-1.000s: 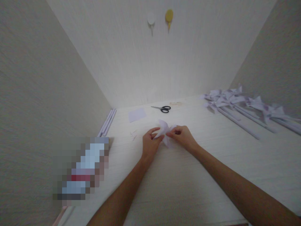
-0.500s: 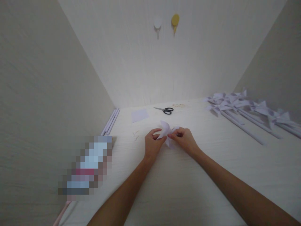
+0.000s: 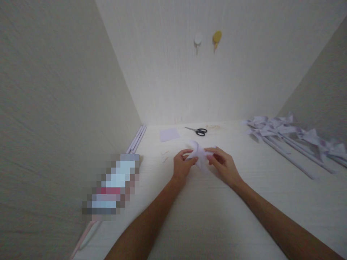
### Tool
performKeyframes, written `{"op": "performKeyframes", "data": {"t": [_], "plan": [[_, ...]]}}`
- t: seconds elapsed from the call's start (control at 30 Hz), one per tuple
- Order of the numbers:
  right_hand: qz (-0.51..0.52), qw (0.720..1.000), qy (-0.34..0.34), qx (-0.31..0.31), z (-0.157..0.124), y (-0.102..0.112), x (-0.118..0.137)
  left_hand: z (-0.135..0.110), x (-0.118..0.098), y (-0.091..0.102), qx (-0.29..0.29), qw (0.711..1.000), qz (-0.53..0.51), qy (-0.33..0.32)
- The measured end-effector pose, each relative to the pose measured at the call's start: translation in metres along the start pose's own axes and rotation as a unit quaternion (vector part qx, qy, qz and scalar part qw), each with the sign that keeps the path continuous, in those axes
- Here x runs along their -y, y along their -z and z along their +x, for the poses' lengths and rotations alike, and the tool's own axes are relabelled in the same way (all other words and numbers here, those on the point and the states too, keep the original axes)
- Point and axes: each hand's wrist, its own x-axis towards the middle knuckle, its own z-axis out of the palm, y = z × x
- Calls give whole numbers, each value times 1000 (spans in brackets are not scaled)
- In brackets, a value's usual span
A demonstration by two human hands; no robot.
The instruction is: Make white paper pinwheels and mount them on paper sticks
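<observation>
A pale lilac paper pinwheel (image 3: pixel 200 154) with curled blades is held between my two hands, a little above the white tabletop. My left hand (image 3: pixel 183 164) pinches its left side, the thumb lying near the centre. On the right, my right hand (image 3: pixel 222 164) has its fingers and thumb around a blade; part of that blade is hidden behind the fingers. Beyond the hands lie a flat lilac paper square (image 3: pixel 169 134) and black-handled scissors (image 3: pixel 200 131), their blades pointing left.
Finished-looking paper pinwheels on paper sticks (image 3: pixel 287 153) are heaped at the right. Several rolled paper sticks (image 3: pixel 137 139) lie by the left wall, behind a pixelated object (image 3: pixel 114 187) with a cable. Small scraps (image 3: pixel 164 156) lie left of my hands. Two hooks (image 3: pixel 217 37) hang on the back wall.
The view has shifted, so everything appears further right. My right thumb has drawn away from the pinwheel's centre towards the right blade, and the pinwheel has turned slightly. My left hand keeps its pinch.
</observation>
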Motion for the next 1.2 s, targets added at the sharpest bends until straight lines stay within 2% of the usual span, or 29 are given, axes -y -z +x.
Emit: {"op": "performKeyframes", "data": {"t": [0.13,0.2,0.27,0.33,0.43,0.53,0.63,0.73,0.87,0.97,1.1,1.2], "plan": [[83,990,15,-114,1,6,3,1,-2,2,26,998,-56,11],[97,981,-8,-171,3,9,-2,0,-4,2,51,994,-92,37],[85,978,-42,-187,6,11,-11,-2,-7,1,93,985,-129,69],[60,982,-61,-169,9,10,-19,-5,-9,1,156,971,-157,93],[14,991,-69,-112,12,7,-23,-9,-11,3,247,945,-176,121],[-80,996,-44,9,19,2,-16,-12,-13,8,290,927,-182,150],[-169,970,38,170,33,-9,-5,-14,-15,13,302,923,-178,160],[-170,936,119,286,53,-33,0,-15,-17,18,330,917,-158,159],[-171,923,145,313,69,-80,2,-15,-18,23,413,892,-94,157],[-159,915,168,331,71,-105,5,-16,-19,27,447,880,-58,146],[-144,908,173,354,70,-114,8,-17,-21,29,479,872,-56,87],[-148,905,148,370,67,-113,8,-16,-22,28,497,861,-38,100]]}}
